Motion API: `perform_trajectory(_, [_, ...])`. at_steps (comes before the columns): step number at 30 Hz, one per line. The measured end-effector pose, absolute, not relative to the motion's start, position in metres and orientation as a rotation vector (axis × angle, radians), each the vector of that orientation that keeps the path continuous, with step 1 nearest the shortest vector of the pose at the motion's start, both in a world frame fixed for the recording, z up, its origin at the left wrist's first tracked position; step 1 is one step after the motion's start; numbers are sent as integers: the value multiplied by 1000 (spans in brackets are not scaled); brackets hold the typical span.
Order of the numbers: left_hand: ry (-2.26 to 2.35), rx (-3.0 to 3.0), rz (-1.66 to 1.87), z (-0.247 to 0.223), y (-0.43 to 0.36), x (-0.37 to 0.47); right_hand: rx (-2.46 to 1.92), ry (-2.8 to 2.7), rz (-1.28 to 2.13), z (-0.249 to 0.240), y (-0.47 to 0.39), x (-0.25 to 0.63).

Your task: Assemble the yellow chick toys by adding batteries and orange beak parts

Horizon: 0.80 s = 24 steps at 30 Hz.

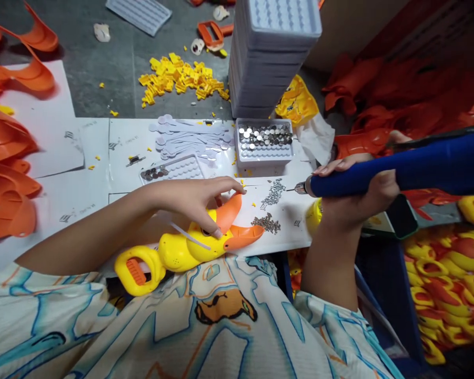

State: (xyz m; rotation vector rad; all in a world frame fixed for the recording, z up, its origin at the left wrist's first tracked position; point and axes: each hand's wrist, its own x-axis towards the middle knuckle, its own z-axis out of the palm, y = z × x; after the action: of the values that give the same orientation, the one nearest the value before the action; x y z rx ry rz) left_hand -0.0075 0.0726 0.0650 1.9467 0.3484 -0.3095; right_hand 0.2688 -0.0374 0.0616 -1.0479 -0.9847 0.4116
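A yellow toy duck (180, 250) with an open orange beak and a looped handle lies at the table's front edge, against my shirt. My left hand (205, 202) grips its head from above, thumb near the eye and fingers behind the upper beak. A thin pale strip (189, 235) lies across the duck's body. In my right hand (353, 184) is a blue electric screwdriver (351, 173), held level with its bit pointing left. Below and left of the bit, silver screws (274, 193) and darker screws (266, 223) lie in two small piles, apart from the tool.
A tall stack of grey trays (274, 63) stands behind a tray of silver discs (264, 138). White strips (193, 137) and yellow clips (181, 78) lie further back. Orange shells (8, 142) crowd the left. A blue bin (398, 300) with yellow ducks stands at right.
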Motion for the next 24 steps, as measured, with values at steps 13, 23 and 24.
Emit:
perform_trajectory(13, [686, 1424, 83, 63, 50, -12, -1003, -829, 223, 36, 11, 269])
perform_trajectory(23, [697, 1353, 147, 60, 42, -15, -1006, -899, 293, 31, 12, 269])
perform_trajectory(24, [692, 1299, 160, 59, 41, -14, -1009, -894, 299, 32, 11, 268])
